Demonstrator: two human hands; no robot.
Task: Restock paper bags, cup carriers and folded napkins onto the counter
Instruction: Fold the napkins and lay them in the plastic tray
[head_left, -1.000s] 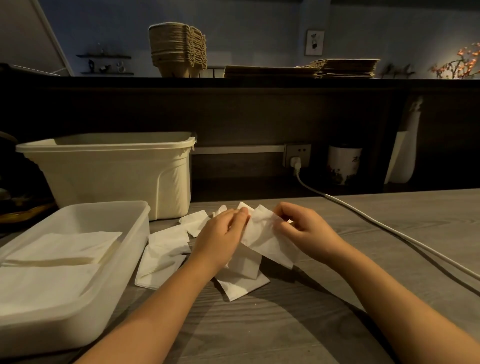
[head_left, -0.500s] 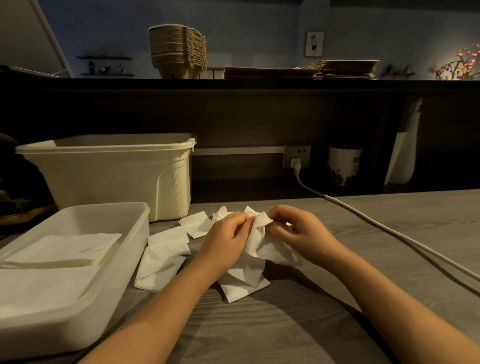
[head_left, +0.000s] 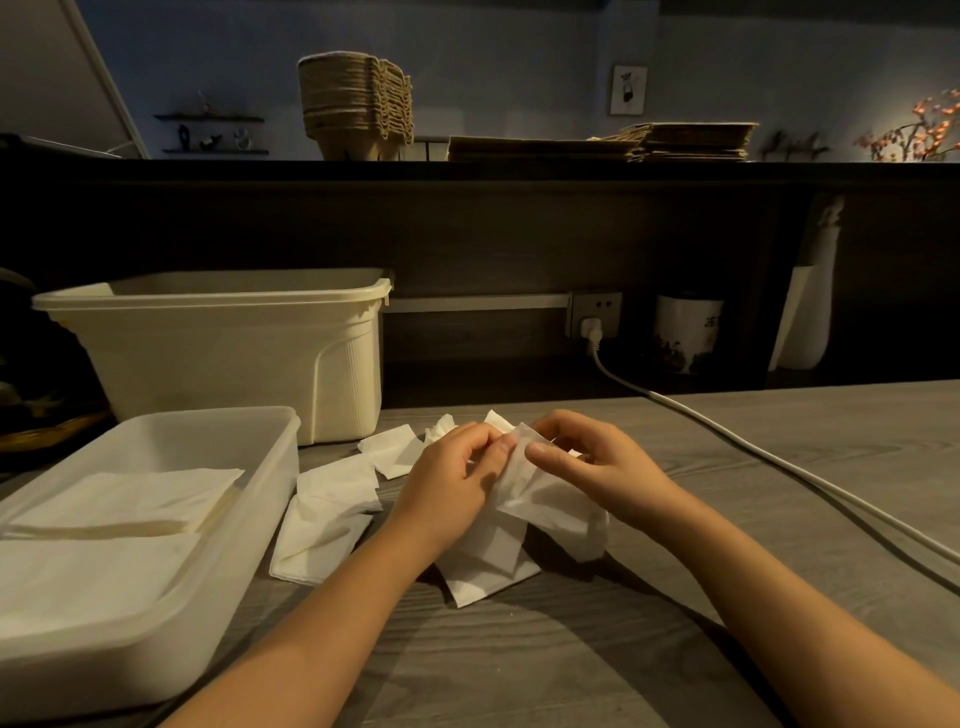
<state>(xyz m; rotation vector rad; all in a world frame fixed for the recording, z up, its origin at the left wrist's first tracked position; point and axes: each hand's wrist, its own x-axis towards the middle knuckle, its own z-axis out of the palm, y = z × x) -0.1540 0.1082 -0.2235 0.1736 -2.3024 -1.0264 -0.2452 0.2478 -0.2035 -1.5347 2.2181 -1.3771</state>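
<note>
Both hands work above the tabletop (head_left: 571, 665), centre of view. Left hand (head_left: 457, 478): fingers curled, thumb and fingertips pinching the upper edge of a white napkin (head_left: 550, 501). Right hand (head_left: 597, 462): fingers bent, thumb and forefinger pinching the same edge from the other side; its remaining fingers arch over the sheet, and I cannot tell whether they touch it. The two pinches sit just beside each other, fingertips nearly meeting. The napkin is lifted at the pinch and drapes down; its long axis runs diagonally from the pinch, away from the person, down toward the near right, passing under the right wrist, with its lower corner close to or on the tabletop. Under and around the hands lie loose napkins (head_left: 332, 525), unstacked, overlapping, spread leftward to just beside a clear tray (head_left: 244, 540). The tray holds folded napkins (head_left: 130, 499) lying flat. A cream bin (head_left: 234, 358) stands behind the tray. On the raised counter (head_left: 467, 174) at the back: a stack of cup carriers (head_left: 358, 104) and flat paper bags (head_left: 675, 143), set apart from each other. A white cable (head_left: 779, 460) crosses the tabletop on the right, clear of the hands. Against one second ago: the hands were then apart with the napkin stretched wide between them; they now stand together and the sheet is gathered narrower. The loose napkins, tray and bin are unchanged.
</note>
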